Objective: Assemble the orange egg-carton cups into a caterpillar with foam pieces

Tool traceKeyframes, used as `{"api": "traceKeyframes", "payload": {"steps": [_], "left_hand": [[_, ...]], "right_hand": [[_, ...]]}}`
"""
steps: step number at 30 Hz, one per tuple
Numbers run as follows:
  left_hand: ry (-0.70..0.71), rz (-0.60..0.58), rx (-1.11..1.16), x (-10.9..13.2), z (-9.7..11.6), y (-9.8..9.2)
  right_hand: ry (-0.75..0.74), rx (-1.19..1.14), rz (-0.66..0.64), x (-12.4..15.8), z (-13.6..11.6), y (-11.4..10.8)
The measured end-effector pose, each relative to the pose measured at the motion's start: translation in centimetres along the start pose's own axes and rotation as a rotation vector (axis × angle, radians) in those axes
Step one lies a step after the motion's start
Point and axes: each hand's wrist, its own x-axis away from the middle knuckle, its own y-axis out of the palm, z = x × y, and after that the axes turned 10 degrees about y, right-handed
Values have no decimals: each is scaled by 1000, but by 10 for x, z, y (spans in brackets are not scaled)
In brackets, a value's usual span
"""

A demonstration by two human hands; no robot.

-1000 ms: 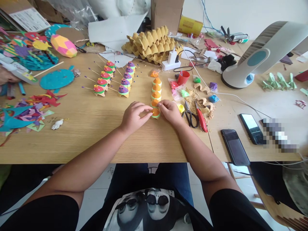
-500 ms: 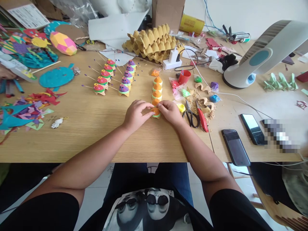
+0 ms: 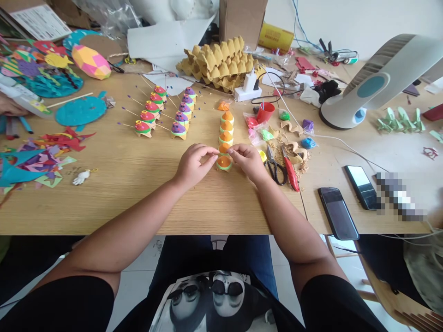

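The orange-topped row [image 3: 226, 136] stands on the worktop [image 3: 134, 175], near end between the hands: left hand's [image 3: 194, 166] fingers slightly apart, right hand's [image 3: 249, 162] closure unclear. Red row [image 3: 151, 107], purple row [image 3: 183, 109] wear pins; orange shows none yet.

Soft, bright light; stretched edges

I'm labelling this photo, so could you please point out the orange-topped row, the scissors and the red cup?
Orange-topped row [image 3: 226, 136]: head view, on the middle orange top.
Scissors [image 3: 273, 161]: head view, near the pivot.
Red cup [image 3: 266, 114]: head view, on its outer side.
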Motion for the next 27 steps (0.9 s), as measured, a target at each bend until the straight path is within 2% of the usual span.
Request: {"api": "traceKeyframes", "payload": {"steps": [4,9,17,22,27], "left_hand": [[14,-1,4,0,0,1],[72,7,15,-1,2,0],[96,-2,21,-4,9,-2],[77,-5,12,-4,11,-4],[114,12,28,-4,11,-4]], "right_hand": [[11,-120,-70,4,-5,1],[14,-186,-97,11,-13,2],[8,-71,-82,18,-20,1],[54,-128,-69,17,-18,0],[35,-99,-75,18,-15,-4]]}}
